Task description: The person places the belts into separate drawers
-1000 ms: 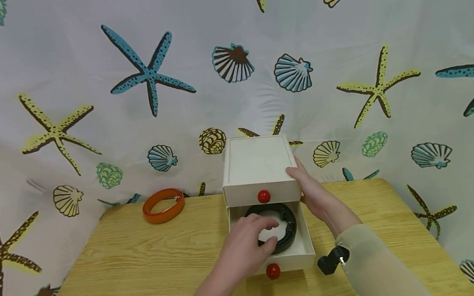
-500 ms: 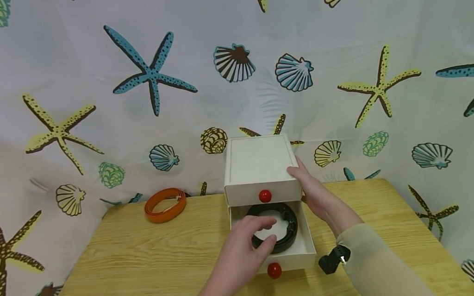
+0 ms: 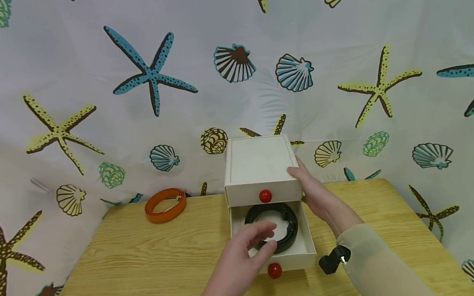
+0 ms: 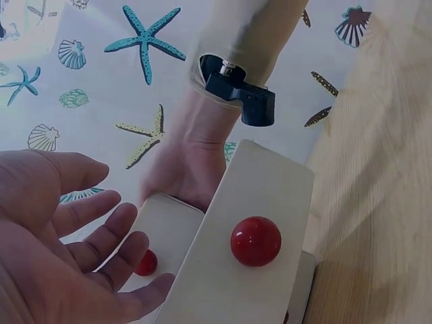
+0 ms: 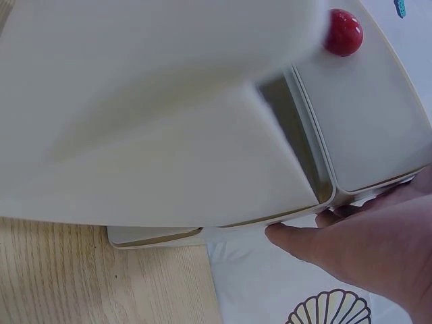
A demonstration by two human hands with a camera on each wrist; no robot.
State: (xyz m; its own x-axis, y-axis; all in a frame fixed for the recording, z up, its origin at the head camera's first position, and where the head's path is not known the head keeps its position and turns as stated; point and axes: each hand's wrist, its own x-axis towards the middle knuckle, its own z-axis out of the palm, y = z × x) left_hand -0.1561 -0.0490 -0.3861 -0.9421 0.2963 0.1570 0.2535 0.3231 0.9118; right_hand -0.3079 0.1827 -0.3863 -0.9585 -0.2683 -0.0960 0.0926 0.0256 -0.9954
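A white box (image 3: 259, 160) with two red-knobbed drawers stands near the back of the table. Its lower drawer (image 3: 296, 261) is pulled out, and a coiled black belt (image 3: 287, 243) lies inside. Over the drawer's left front corner hovers my left hand (image 3: 239, 257), fingers loosely bent, thumb apart, nothing between them. The left wrist view shows those fingers beside the lower drawer's red knob (image 4: 256, 241). My right hand (image 3: 318, 195) rests against the box's right side, thumb at the top edge. From the right wrist, its fingers (image 5: 297, 241) lie along the box wall.
A coiled orange belt (image 3: 165, 205) lies on the wooden table (image 3: 154, 261) at the back left. Behind the table hangs a cloth (image 3: 209, 10) printed with starfish and shells. A small black device (image 3: 334, 259) is strapped to the right wrist.
My left hand has drawn back slightly toward the front of the drawer, uncovering more of the black belt's left side. The right hand, box and drawer have stayed put.
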